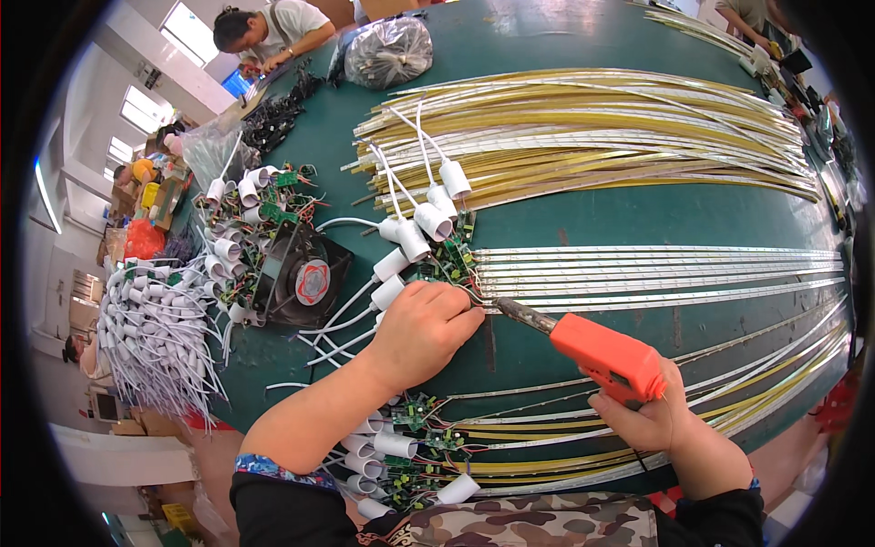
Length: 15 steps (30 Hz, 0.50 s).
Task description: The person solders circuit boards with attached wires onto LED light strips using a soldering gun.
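My right hand (647, 410) is wrapped round the handle of a red soldering gun (606, 356). The gun's dark metal nozzle (526, 314) points left, its tip at the left end of the nearest white LED strip (638, 300) in a row. Just left of that tip, my left hand (424, 330) is closed in a pinch on a thin wire, mostly hidden by the fingers. Green circuit boards (453, 263) with thin wires lie beyond the left hand, joined to white cylindrical caps (412, 239) with white cables. Some caps are partly covered by my left hand.
A bundle of yellow and white strips (583, 137) lies at the back. Finished-looking strips with boards (447, 442) lie close to my body. A black fan (305, 278) stands left, beside a heap of white caps (155, 314). Another person (273, 36) works at the far left.
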### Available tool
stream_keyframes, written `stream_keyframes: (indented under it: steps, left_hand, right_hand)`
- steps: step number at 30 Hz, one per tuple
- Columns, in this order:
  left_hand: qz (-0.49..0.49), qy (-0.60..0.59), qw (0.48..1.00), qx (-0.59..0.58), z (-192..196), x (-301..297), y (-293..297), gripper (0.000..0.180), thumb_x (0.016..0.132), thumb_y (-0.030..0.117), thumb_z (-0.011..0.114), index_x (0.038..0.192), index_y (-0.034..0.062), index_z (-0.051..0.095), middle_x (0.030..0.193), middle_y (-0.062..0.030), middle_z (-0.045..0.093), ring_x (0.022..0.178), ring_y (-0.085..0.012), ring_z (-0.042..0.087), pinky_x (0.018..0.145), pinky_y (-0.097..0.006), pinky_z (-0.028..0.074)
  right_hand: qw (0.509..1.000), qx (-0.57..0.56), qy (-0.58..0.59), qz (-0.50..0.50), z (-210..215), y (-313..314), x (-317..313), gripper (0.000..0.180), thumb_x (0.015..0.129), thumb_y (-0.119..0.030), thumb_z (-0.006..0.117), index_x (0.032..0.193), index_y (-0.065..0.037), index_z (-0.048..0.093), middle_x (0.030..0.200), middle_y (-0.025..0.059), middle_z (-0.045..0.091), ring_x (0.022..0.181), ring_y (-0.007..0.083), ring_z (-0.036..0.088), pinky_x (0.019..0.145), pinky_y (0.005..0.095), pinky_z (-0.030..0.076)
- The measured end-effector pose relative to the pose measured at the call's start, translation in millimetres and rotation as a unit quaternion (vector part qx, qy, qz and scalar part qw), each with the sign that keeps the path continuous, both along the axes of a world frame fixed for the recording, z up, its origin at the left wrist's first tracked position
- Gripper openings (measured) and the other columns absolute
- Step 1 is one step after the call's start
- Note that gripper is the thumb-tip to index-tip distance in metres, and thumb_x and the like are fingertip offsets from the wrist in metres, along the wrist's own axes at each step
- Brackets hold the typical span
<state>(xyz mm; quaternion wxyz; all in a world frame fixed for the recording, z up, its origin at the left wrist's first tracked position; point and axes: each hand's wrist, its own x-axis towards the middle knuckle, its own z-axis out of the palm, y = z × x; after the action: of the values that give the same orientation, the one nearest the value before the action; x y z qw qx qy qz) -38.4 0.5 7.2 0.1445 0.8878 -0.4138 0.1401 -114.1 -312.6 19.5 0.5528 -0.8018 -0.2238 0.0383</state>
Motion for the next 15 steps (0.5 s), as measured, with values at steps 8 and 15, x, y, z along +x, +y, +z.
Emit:
stream_keyframes:
  steps: [8,15]
  left_hand:
    - [-0.003,0.003,1.000,0.001,-0.8,1.0,1.0,0.018,0.074,0.006,0.074,0.092,0.0083,0.073,0.087,-0.0022,0.061,0.086,-0.0242,0.065,0.074,-0.038,0.049]
    - [-0.006,0.002,1.000,0.000,-1.8,1.2,1.6,0.017,0.075,0.007,0.071,0.091,0.0081,0.073,0.087,-0.0019,0.061,0.085,-0.0233,0.064,0.073,-0.038,0.049]
  right_hand:
    - [0.998,-0.051,-0.025,0.007,-1.7,3.3,0.9,0.064,0.077,-0.010,0.078,0.134,0.005,0.052,0.103,0.0146,0.071,0.084,0.0298,0.071,0.077,0.0359,0.056]
    - [0.998,-0.056,-0.006,0.011,-2.0,4.1,0.7,0.064,0.078,-0.010,0.077,0.134,0.004,0.052,0.106,0.0156,0.071,0.087,0.0306,0.072,0.080,0.0370,0.056]
